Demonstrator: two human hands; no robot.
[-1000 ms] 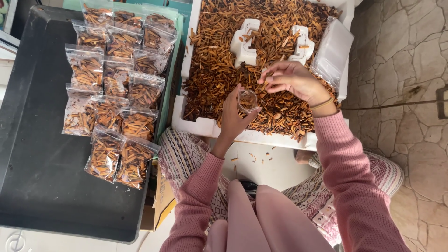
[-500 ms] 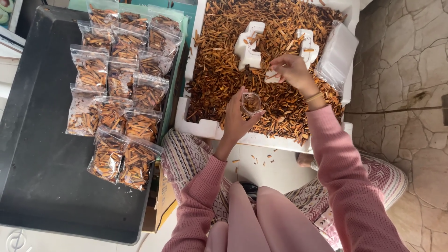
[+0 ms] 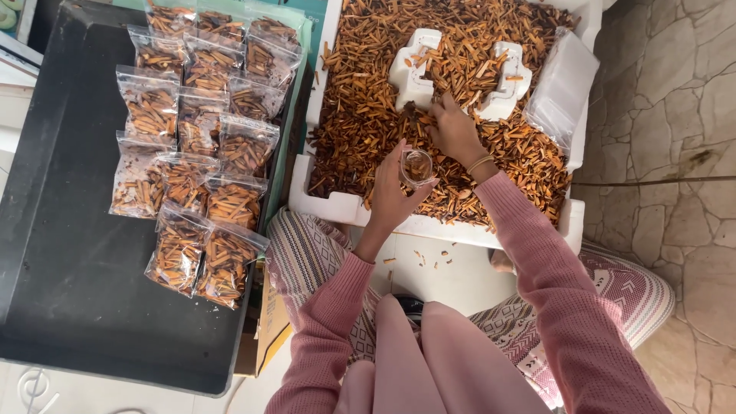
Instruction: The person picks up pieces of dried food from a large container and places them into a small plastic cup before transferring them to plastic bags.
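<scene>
Small clear bag: a small clear bag [image 3: 418,166] is being held open at its mouth, above the near part of the white foam tray [image 3: 337,205]; a few brown sticks are lying inside it, and it is far from full.

Left hand: the left hand [image 3: 395,193] is being kept closed around the small clear bag, fingers wrapped on its side, just over the tray's near wall.

Right hand: the right hand [image 3: 454,130] is being pressed palm-down into the brown sticks [image 3: 368,115], fingers curled among them; whether a pinch is being gripped cannot be told.

Change: half a second ago the right hand was being held higher, toward the tray's far right; now it is being lowered into the heap just beyond the bag, so another pinch is judged to be in the gathering.

White foam tray: it is being filled almost wall to wall by loose brown sticks, with two white moulded inserts [image 3: 414,69] half buried at its far side.

Empty bags: a stack of clear empty bags [image 3: 563,84] is being leaned against the tray's right wall.

Filled packets: rows of sealed clear packets [image 3: 192,153] of the same sticks are being kept on the black tray [image 3: 69,291], well to the left of the foam tray.
</scene>
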